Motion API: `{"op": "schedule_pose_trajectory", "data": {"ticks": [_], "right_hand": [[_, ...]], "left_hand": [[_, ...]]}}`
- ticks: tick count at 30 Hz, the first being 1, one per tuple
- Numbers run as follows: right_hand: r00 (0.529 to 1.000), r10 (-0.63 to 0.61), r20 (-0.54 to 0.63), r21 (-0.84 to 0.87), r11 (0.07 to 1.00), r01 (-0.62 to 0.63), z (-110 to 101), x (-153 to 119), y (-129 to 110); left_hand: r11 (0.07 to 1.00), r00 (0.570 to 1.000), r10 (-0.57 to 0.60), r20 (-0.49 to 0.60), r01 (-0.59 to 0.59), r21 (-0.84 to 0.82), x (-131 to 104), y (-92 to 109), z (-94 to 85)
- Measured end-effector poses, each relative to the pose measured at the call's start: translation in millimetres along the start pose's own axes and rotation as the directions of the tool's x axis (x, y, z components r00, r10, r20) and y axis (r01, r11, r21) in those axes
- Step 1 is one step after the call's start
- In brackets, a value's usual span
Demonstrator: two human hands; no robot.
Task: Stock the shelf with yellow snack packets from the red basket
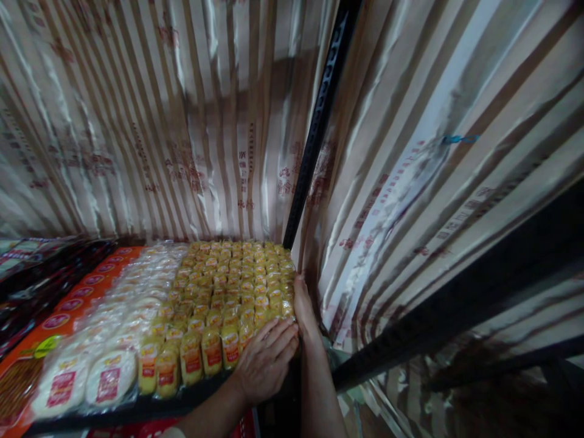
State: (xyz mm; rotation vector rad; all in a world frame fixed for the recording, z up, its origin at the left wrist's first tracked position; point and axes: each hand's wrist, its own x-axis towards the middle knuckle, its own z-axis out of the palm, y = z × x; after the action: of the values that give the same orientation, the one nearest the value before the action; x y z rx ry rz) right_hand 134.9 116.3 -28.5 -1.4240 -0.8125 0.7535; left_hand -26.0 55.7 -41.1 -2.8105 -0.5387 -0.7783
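Note:
Rows of small yellow wrapped cakes (219,304) stand packed side by side on a dark shelf (150,404). My left hand (267,359) lies over the front right corner of these rows, its fingers stretched out and pointing right. Against the right side of the block rests my right hand (305,304), reaching forward with its palm side to the cakes. Its fingers are extended along the edge. Neither hand grips a single cake.
Round white wrapped cakes (109,374) fill the rows at left, beside orange packs (73,304) and dark packages (27,298). Printed striped sheeting (219,121) hangs behind and at right. A black perforated post (314,134) rises at the back corner; a dark beam (438,298) slants across the right.

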Motion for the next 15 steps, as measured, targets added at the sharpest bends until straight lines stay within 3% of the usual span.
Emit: {"op": "schedule_pose_trajectory", "data": {"ticks": [7, 15], "right_hand": [[0.99, 0.06, 0.125, 0.172, 0.982, -0.082, 4.7, -7.5, -15.1], [0.997, 0.065, 0.037, 0.148, 0.986, -0.07, 3.9, -3.8, -9.1]], "left_hand": [[1.0, 1.0, -0.007, -0.002, 0.007, -0.009, 1.4, 0.2, -5.1], [1.0, 1.0, 0.002, -0.024, -0.003, -0.002, 1.7, -0.4, -5.6]]}}
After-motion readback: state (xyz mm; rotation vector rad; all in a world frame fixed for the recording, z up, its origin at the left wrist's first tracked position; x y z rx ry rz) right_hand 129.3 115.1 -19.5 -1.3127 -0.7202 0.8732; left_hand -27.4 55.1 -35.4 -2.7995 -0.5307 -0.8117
